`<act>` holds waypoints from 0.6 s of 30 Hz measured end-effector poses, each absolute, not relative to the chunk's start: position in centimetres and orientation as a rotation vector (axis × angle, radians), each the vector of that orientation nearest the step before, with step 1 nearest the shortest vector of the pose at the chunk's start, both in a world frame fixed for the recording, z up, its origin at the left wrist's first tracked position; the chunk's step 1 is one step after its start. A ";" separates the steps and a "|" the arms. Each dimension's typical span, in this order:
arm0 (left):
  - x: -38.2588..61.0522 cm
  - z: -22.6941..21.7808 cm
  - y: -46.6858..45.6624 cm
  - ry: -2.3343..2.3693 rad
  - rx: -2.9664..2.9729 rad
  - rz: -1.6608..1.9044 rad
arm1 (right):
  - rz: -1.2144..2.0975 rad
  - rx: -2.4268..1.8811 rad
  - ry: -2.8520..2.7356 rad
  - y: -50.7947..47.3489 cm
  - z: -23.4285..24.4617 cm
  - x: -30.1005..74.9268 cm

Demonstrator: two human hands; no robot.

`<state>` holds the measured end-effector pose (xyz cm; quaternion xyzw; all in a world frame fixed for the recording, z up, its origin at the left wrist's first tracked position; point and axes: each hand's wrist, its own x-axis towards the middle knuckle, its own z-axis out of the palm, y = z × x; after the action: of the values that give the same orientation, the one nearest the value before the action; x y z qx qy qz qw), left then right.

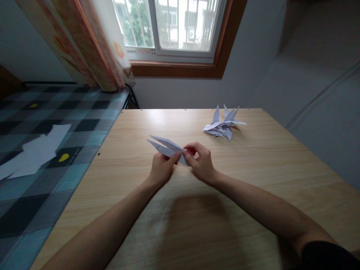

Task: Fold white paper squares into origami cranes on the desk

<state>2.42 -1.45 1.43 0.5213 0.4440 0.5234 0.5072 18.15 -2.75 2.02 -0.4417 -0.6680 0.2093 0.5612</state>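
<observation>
Two bare forearms angle inward, the left hand and right hand almost meeting as both pinch one folded white paper between them (its two long points jut leftward, past the left hand), above a pale wooden desk, beside a checked bed and facing a window.

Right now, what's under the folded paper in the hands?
The left hand is partly under the folded paper. Bare wooden tabletop shows around it; whatever lies directly beneath is covered, so I can't tell.
</observation>
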 end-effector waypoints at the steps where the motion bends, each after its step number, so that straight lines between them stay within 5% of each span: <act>1: 2.4 1.2 -1.4 1.069 1.253 1.259 | 0.526 -1.052 -1.535 -2.6 2.0 18.2; 8: 2.7 1.4 -1.6 0.984 1.275 1.107 | 1.025 -0.989 -1.422 -1.7 1.3 18.4; 18: 2.6 1.2 -1.2 0.948 1.141 1.292 | 1.201 -0.899 -1.240 -1.0 0.8 18.2</act>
<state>2.62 -1.23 1.23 0.4828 0.4013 0.5468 0.5540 18.23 -1.00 0.85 -0.3817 -0.5267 0.5103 0.5626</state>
